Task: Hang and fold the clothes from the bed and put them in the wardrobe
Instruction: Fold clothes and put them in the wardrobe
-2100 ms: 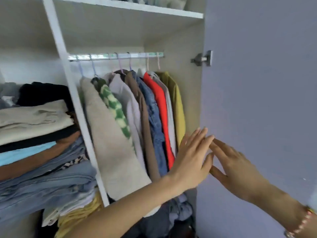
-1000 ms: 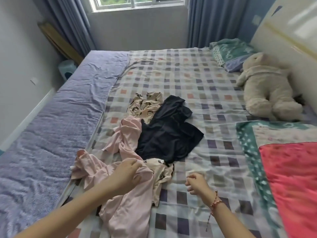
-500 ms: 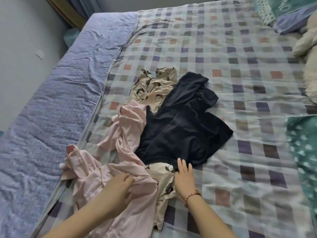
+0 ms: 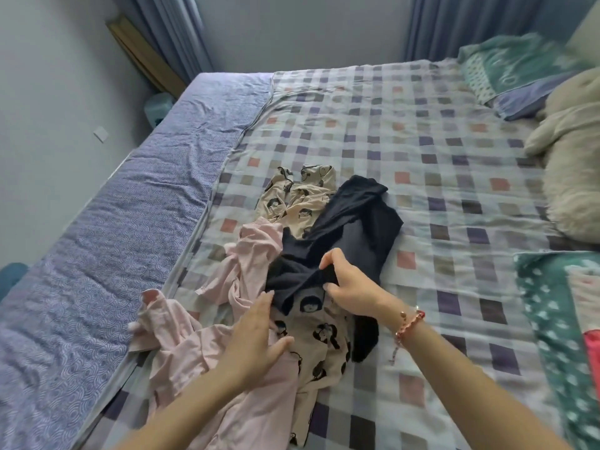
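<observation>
Pink garment [image 4: 181, 345] lies crumpled at the left of the pile on the checked bed [image 4: 422, 141]. The person's left hand [image 4: 256, 339] rests flat across it and the cream printed garment [image 4: 321, 339], fingers straight and gripping nothing. Just to the right, the dark garment [image 4: 354, 228] drapes over the cream one, its near edge bunched between the thumb and fingers of the right hand [image 4: 350, 287], which pinches the fold. Freeing it cleanly likely calls for the flat hand to pin the cloth beneath while the right draws the dark piece up and away — slowly, since part of it may be caught under the pile. A plush toy [image 4: 571, 177] lies well apart at far right.
</observation>
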Available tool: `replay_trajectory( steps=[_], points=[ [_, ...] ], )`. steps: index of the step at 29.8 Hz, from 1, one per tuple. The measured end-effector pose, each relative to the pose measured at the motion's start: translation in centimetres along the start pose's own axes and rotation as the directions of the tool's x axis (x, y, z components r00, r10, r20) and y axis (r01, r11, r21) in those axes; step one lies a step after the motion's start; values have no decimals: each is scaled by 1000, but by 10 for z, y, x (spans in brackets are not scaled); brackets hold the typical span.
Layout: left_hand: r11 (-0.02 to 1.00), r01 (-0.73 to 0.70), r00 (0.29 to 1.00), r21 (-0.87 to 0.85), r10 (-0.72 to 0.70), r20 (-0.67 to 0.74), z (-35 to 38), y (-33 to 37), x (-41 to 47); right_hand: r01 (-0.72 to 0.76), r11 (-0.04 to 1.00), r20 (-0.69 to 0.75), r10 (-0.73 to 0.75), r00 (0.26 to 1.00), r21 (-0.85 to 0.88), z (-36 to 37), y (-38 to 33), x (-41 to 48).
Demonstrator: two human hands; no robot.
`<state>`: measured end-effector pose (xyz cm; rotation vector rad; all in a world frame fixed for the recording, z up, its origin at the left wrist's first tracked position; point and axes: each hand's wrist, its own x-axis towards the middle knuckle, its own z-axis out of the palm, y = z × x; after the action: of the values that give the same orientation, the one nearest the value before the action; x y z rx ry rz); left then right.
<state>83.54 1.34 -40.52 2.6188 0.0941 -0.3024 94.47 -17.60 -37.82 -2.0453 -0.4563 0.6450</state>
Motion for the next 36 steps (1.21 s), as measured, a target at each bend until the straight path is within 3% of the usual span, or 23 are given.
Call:
replay_trajectory(
  steps=[5,10,12,16,20,24,28,30,33,34,36],
  points=[
    [985,-24,956,-173,-28,-293,-30,65,7,146,987,-12,-146,989,62,-61,-104,-66],
    [953,-127,967,-275,57,-249,-48,101,-9,171,980,-64,-165,984,106,-107,-176,-129],
    [947,-153,962,-282,78,-260,-68,114,-26,170,985,-94,-166,982,35,-125,-203,-162],
    [944,-118,963,-308,32,-269,-117,107,-27,28,992,-129,-44,991,-125,-154,-221,-195],
    [888,-332,925,-317,241,-293,-192,123,-49,-89,937,-345,-35,938,-337,-174,-240,-230],
    [820,-542,827,-183,481,-293,-254,140,-91,-219,913,-553,-9,833,-344,-182,-256,-266],
    [798,-602,773,-21,576,-265,-303,144,-94,-248,909,-632,-20,775,-334,-181,-273,-285],
    [835,-541,803,102,549,-231,-320,135,-85,-233,916,-663,-45,747,-326,-176,-278,-294],
    [895,-358,879,268,419,-228,-326,126,-77,-233,922,-599,1,800,-309,-168,-279,-302],
    [892,-298,886,341,391,-249,-325,125,-79,-273,899,-568,34,823,-343,-167,-277,-301],
    [825,-222,837,520,435,-333,-319,127,-85,-381,798,-563,63,824,-468,-169,-269,-295]
  ],
)
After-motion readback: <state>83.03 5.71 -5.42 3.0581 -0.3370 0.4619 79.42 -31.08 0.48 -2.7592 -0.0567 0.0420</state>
